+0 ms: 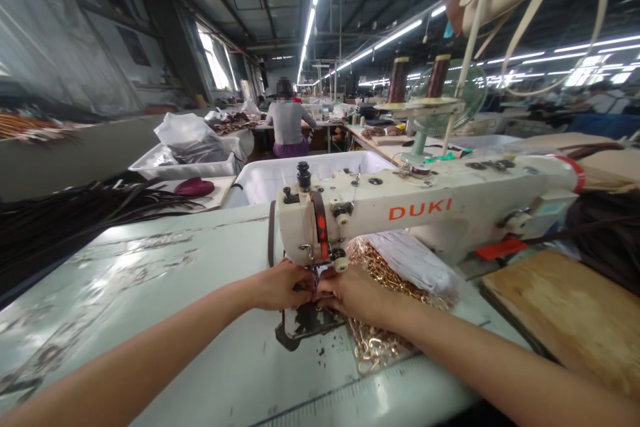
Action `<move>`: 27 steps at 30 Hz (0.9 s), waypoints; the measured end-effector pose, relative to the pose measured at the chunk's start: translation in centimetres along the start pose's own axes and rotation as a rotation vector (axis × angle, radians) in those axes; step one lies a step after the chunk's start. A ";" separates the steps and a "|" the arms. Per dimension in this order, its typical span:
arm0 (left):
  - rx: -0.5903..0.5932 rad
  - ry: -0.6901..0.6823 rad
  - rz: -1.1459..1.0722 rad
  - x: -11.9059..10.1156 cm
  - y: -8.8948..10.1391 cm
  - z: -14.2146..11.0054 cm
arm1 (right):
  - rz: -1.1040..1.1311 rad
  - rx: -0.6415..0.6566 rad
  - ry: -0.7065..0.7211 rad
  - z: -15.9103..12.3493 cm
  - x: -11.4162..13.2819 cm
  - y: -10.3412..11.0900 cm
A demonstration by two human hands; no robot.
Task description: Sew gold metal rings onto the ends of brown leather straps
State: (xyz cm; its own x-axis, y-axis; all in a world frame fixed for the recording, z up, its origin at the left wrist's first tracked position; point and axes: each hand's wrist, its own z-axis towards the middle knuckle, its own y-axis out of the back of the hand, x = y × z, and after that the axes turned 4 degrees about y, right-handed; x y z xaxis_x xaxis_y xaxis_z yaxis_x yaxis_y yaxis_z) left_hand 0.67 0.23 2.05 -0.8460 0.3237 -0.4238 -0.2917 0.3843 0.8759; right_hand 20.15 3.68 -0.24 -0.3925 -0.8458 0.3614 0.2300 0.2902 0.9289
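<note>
A cream sewing machine (370, 207) with red lettering stands on the pale table. Right under its needle area, my left hand (284, 285) and my right hand (353, 293) meet with fingertips almost touching. The fingers of both are closed in a pinch, and whatever lies between them is too small and covered to name. Below them sits the dark, worn needle plate (307, 321). Beside my right hand is a clear plastic bag of gold-coloured chains and metal clips (373, 347), partly under my wrist.
A wooden board (570, 320) lies on the right. Dark strips (75, 220) are heaped at the left edge, near a maroon piece (195, 187). Behind the machine are a white bin (260, 177), thread cones (399, 80) and a green fan (463, 97). A person (290, 123) sits farther back.
</note>
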 end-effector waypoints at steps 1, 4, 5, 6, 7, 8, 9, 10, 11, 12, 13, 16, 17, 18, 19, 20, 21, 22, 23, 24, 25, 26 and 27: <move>-0.014 0.005 0.024 0.1 0.0 0.0 | -0.001 0.013 0.042 -0.1 -0.3 0.0; -0.102 0.032 0.096 0.0 -0.4 -0.4 | 0.000 0.019 0.112 -0.2 -0.9 -0.1; -0.149 0.049 0.117 -0.1 -0.7 -0.7 | 0.004 0.018 0.127 -0.2 -1.1 -0.1; -0.198 0.067 0.134 -0.3 -1.0 -1.1 | 0.010 0.018 0.139 -0.2 -1.2 -0.1; -0.246 0.084 0.149 -0.6 -1.4 -1.6 | 0.017 0.019 0.148 -0.2 -1.4 0.0; -0.288 0.097 0.161 -0.8 -1.9 -2.1 | 0.024 0.020 0.154 -0.1 -1.5 0.0; -0.315 0.105 0.164 -1.1 -2.5 -2.6 | 0.031 0.022 0.159 0.0 -1.6 0.1; -0.331 0.097 0.171 -1.2 -3.1 -3.1 | 0.038 0.026 0.162 0.0 -1.7 0.2; -0.362 0.059 0.210 -1.3 -3.8 -3.5 | 0.045 0.029 0.165 0.1 -1.8 0.2; -0.408 -0.006 0.276 -1.2 -4.5 -3.8 | 0.052 0.031 0.166 0.1 -1.8 0.3; -0.462 -0.083 0.357 -1.1 -5.2 -4.0 | 0.059 0.032 0.167 0.1 -1.8 0.4; -0.613 -0.265 0.574 -0.3 -6.8 -4.0 | 0.065 0.024 0.151 0.2 -1.5 0.4; -0.635 -0.279 0.601 0.0 -7.1 -4.0 | 0.060 0.022 0.139 0.1 -1.3 0.4; -0.646 -0.288 0.621 0.3 -7.3 -3.9 | 0.054 0.019 0.125 0.1 -1.2 0.3; -0.659 -0.307 0.656 0.5 -7.2 -3.8 | 0.046 0.010 0.107 0.1 -1.1 0.2; -0.671 -0.332 0.693 0.7 -7.1 -3.7 | 0.038 -0.001 0.085 0.0 -1.0 0.0; -0.678 -0.358 0.723 1.0 -6.9 -3.6 | 0.030 -0.014 0.060 0.0 -1.0 -0.2; -0.681 -0.383 0.740 1.2 -6.6 -3.5 | 0.023 -0.029 0.035 0.0 -0.9 -0.4; -0.672 -0.398 0.739 1.4 -6.3 -3.5 | 0.017 -0.044 0.012 -0.1 -0.8 -0.5; -0.659 -0.400 0.721 1.6 -6.0 -3.4 | 0.012 -0.063 -0.015 -0.1 -0.7 -0.6; -0.646 -0.397 0.696 1.7 -5.7 -3.2 | 0.007 -0.085 -0.041 -0.2 -0.6 -0.7; -0.637 -0.393 0.672 1.8 -5.5 -3.1 | -0.002 -0.108 -0.064 -0.3 -0.4 -0.8; -0.628 -0.387 0.653 1.9 -5.4 -3.1 | -0.016 -0.129 -0.086 -0.3 -0.2 -0.8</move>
State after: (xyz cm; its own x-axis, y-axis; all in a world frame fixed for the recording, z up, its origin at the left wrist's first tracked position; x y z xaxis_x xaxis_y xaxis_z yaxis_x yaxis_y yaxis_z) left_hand -0.69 -3.89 -2.78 -0.7535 0.6125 0.2388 -0.0978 -0.4636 0.8806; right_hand 20.35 3.46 -1.13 -0.4705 -0.8069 0.3572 0.3331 0.2124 0.9186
